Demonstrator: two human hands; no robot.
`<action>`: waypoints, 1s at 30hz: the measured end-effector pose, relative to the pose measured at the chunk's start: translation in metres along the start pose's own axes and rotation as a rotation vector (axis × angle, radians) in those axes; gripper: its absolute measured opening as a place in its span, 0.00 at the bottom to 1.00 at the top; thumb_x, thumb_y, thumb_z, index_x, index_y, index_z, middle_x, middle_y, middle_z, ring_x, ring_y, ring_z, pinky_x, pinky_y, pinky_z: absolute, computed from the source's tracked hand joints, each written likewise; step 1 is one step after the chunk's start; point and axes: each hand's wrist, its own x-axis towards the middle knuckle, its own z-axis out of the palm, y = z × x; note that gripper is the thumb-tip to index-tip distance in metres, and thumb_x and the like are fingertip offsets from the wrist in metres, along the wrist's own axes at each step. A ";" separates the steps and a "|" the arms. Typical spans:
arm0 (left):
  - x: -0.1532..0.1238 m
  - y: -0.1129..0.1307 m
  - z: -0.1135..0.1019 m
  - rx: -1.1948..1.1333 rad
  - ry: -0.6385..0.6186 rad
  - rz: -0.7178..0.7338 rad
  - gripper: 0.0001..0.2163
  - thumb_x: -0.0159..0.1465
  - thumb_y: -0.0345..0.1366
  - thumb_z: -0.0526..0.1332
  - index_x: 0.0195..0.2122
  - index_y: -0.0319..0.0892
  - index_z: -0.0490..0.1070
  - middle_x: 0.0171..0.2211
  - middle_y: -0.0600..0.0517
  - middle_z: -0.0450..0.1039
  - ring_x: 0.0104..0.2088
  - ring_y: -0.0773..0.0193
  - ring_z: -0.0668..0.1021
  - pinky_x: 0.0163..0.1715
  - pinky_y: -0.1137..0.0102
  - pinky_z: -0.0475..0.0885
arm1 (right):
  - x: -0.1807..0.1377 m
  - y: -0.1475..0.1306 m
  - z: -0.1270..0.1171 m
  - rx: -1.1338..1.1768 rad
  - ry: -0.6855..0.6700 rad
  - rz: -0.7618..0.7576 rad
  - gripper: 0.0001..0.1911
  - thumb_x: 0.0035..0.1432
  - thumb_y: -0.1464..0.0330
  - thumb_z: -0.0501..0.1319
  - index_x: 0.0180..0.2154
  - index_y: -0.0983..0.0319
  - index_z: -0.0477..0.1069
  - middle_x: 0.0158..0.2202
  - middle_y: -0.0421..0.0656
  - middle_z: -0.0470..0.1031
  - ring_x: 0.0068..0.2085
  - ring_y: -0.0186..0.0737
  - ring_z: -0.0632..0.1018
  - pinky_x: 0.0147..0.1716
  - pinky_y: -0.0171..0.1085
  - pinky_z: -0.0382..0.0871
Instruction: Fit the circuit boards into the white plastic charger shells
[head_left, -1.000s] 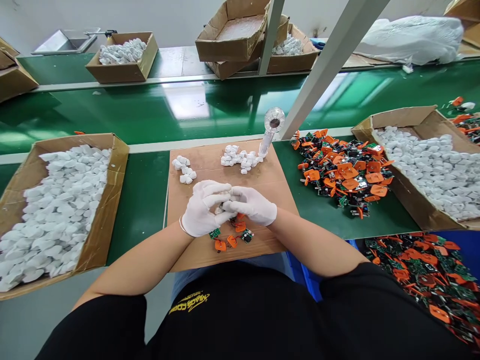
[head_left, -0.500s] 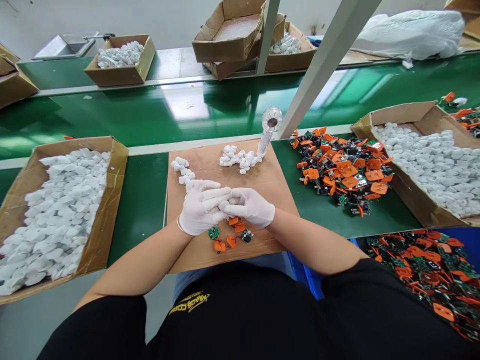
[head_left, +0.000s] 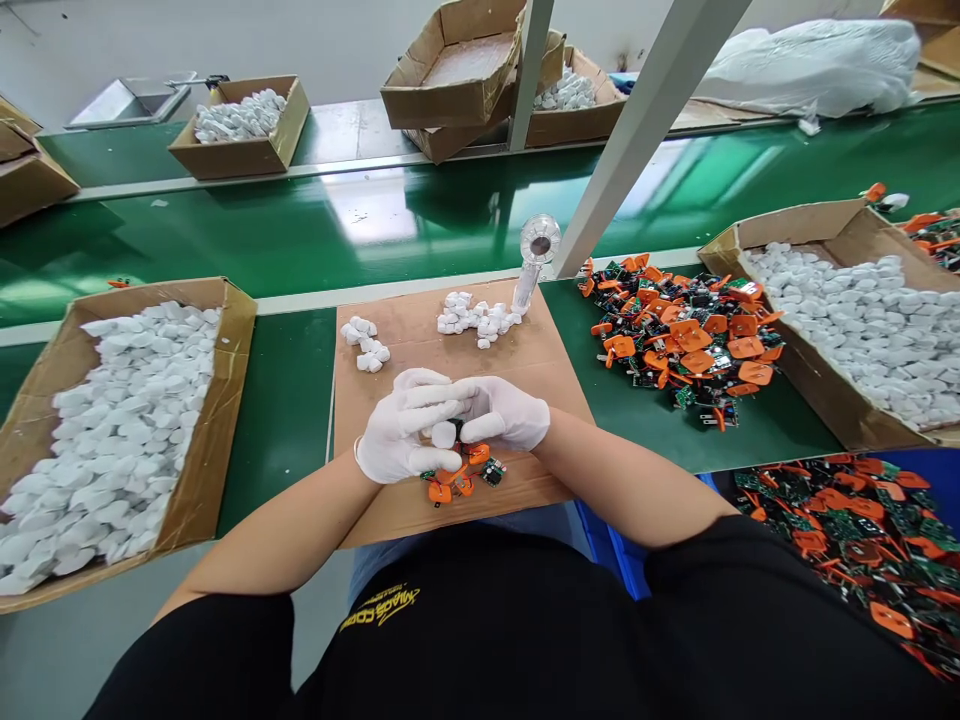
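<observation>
Both hands wear white gloves and meet over the cardboard sheet. My left hand is closed around a small white plastic housing, whose rounded end shows between thumb and fingers. My right hand is closed against it, its thumb beside a dark circuit board that is mostly hidden by the fingers. Just below the hands lie several small circuit boards with orange covers. Ahead of them are small groups of white housings, and a clear handheld fan stands behind another group.
Cardboard boxes of white housings stand at left and right. A heap of orange-covered boards lies right of the sheet, with more in a blue bin below. A slanted metal post rises behind the fan.
My hands have tilted and shifted slightly toward me, with the fingers parting a little. The housing's end and a dark board now show between them.
</observation>
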 end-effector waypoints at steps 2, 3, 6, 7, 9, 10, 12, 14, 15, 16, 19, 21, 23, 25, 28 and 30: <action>0.000 -0.001 0.001 -0.005 0.029 0.003 0.23 0.61 0.56 0.64 0.52 0.51 0.69 0.42 0.49 0.81 0.42 0.56 0.82 0.38 0.57 0.77 | 0.000 0.002 0.000 -0.001 0.036 -0.030 0.22 0.36 0.72 0.79 0.35 0.66 0.74 0.31 0.43 0.81 0.34 0.37 0.81 0.36 0.36 0.74; 0.000 -0.001 0.001 -0.012 0.044 0.002 0.22 0.60 0.56 0.66 0.51 0.51 0.70 0.39 0.50 0.81 0.41 0.57 0.82 0.37 0.58 0.78 | 0.000 0.003 0.000 0.001 0.057 -0.041 0.22 0.35 0.72 0.79 0.33 0.65 0.73 0.30 0.42 0.81 0.33 0.37 0.80 0.35 0.35 0.74; 0.003 0.001 0.000 -0.022 0.036 -0.016 0.22 0.59 0.53 0.68 0.52 0.53 0.69 0.37 0.52 0.81 0.41 0.57 0.81 0.36 0.58 0.78 | 0.000 0.003 0.001 -0.010 0.099 -0.047 0.22 0.34 0.71 0.79 0.32 0.65 0.72 0.29 0.41 0.80 0.31 0.35 0.79 0.31 0.33 0.73; 0.004 0.002 0.000 -0.024 0.023 -0.019 0.23 0.59 0.52 0.69 0.53 0.53 0.69 0.37 0.53 0.81 0.40 0.57 0.81 0.36 0.58 0.78 | -0.001 0.003 0.001 -0.020 0.104 -0.049 0.22 0.34 0.71 0.79 0.32 0.65 0.72 0.29 0.40 0.80 0.30 0.35 0.79 0.31 0.33 0.73; 0.006 0.004 -0.001 -0.022 -0.009 -0.032 0.24 0.60 0.50 0.69 0.56 0.53 0.68 0.34 0.54 0.81 0.40 0.57 0.81 0.38 0.57 0.78 | -0.001 0.001 0.001 -0.041 0.105 -0.057 0.22 0.35 0.71 0.79 0.32 0.65 0.71 0.29 0.41 0.80 0.30 0.35 0.80 0.31 0.33 0.73; 0.006 0.005 -0.002 -0.007 -0.016 -0.032 0.25 0.60 0.50 0.68 0.57 0.53 0.68 0.34 0.53 0.81 0.41 0.56 0.81 0.39 0.56 0.77 | -0.001 0.001 0.001 -0.050 0.108 -0.064 0.23 0.35 0.71 0.79 0.32 0.65 0.71 0.29 0.41 0.80 0.30 0.35 0.80 0.31 0.34 0.73; 0.007 0.008 -0.003 0.051 -0.013 -0.050 0.26 0.62 0.52 0.65 0.59 0.52 0.67 0.38 0.50 0.81 0.44 0.54 0.80 0.43 0.54 0.76 | -0.001 0.000 0.000 -0.080 0.124 -0.075 0.24 0.36 0.71 0.79 0.35 0.65 0.72 0.30 0.41 0.80 0.31 0.36 0.80 0.33 0.34 0.73; 0.006 0.009 -0.005 0.120 0.000 -0.096 0.29 0.63 0.55 0.62 0.62 0.49 0.65 0.44 0.45 0.79 0.48 0.52 0.78 0.47 0.53 0.74 | 0.000 0.001 -0.002 -0.121 0.163 -0.102 0.25 0.36 0.72 0.79 0.37 0.66 0.73 0.31 0.41 0.80 0.33 0.36 0.80 0.35 0.35 0.74; 0.006 0.010 -0.005 0.145 0.002 -0.111 0.29 0.64 0.55 0.61 0.64 0.49 0.63 0.46 0.45 0.79 0.49 0.52 0.78 0.48 0.54 0.74 | 0.000 0.002 -0.002 -0.139 0.187 -0.123 0.25 0.36 0.72 0.79 0.37 0.66 0.74 0.31 0.41 0.80 0.33 0.36 0.80 0.35 0.35 0.74; 0.006 0.010 -0.005 0.161 0.001 -0.117 0.29 0.65 0.53 0.60 0.65 0.50 0.62 0.47 0.45 0.79 0.49 0.54 0.78 0.48 0.56 0.74 | 0.001 0.003 -0.003 -0.151 0.214 -0.150 0.24 0.35 0.72 0.79 0.37 0.66 0.74 0.31 0.41 0.80 0.33 0.36 0.80 0.36 0.36 0.74; 0.004 0.009 -0.005 0.193 0.008 -0.074 0.27 0.65 0.45 0.64 0.65 0.56 0.61 0.44 0.50 0.80 0.48 0.57 0.79 0.48 0.59 0.74 | 0.002 0.006 -0.004 -0.149 0.289 -0.222 0.23 0.34 0.71 0.79 0.34 0.65 0.74 0.30 0.41 0.80 0.32 0.36 0.80 0.34 0.36 0.75; 0.002 0.007 -0.004 0.212 0.017 -0.084 0.27 0.64 0.44 0.66 0.64 0.58 0.63 0.43 0.52 0.81 0.48 0.56 0.79 0.48 0.58 0.75 | 0.002 0.007 -0.004 -0.146 0.321 -0.240 0.22 0.34 0.71 0.79 0.33 0.64 0.74 0.30 0.41 0.80 0.30 0.35 0.79 0.32 0.35 0.74; 0.000 0.006 -0.003 0.223 0.027 -0.104 0.27 0.64 0.44 0.66 0.63 0.57 0.64 0.44 0.51 0.81 0.49 0.55 0.79 0.49 0.57 0.75 | 0.002 0.006 -0.003 -0.151 0.339 -0.252 0.21 0.34 0.71 0.79 0.32 0.64 0.74 0.28 0.40 0.80 0.28 0.34 0.79 0.30 0.34 0.73; -0.002 0.006 -0.001 0.248 0.030 -0.123 0.26 0.64 0.45 0.65 0.63 0.56 0.65 0.48 0.50 0.80 0.51 0.55 0.78 0.50 0.57 0.74 | 0.001 0.005 -0.001 -0.164 0.347 -0.262 0.20 0.35 0.71 0.78 0.31 0.63 0.73 0.27 0.40 0.80 0.28 0.34 0.79 0.30 0.34 0.73; -0.005 0.007 0.001 0.286 0.003 -0.189 0.25 0.66 0.49 0.61 0.64 0.52 0.65 0.52 0.47 0.78 0.53 0.53 0.77 0.53 0.56 0.72 | 0.001 0.003 0.000 -0.193 0.355 -0.272 0.21 0.36 0.69 0.78 0.32 0.62 0.73 0.28 0.40 0.80 0.30 0.37 0.80 0.32 0.37 0.75; -0.007 0.008 0.003 0.269 -0.003 -0.243 0.24 0.70 0.50 0.55 0.64 0.48 0.65 0.54 0.44 0.76 0.54 0.52 0.76 0.55 0.54 0.71 | 0.002 0.004 0.000 -0.207 0.392 -0.295 0.23 0.34 0.68 0.79 0.33 0.62 0.72 0.30 0.40 0.80 0.32 0.36 0.80 0.35 0.38 0.75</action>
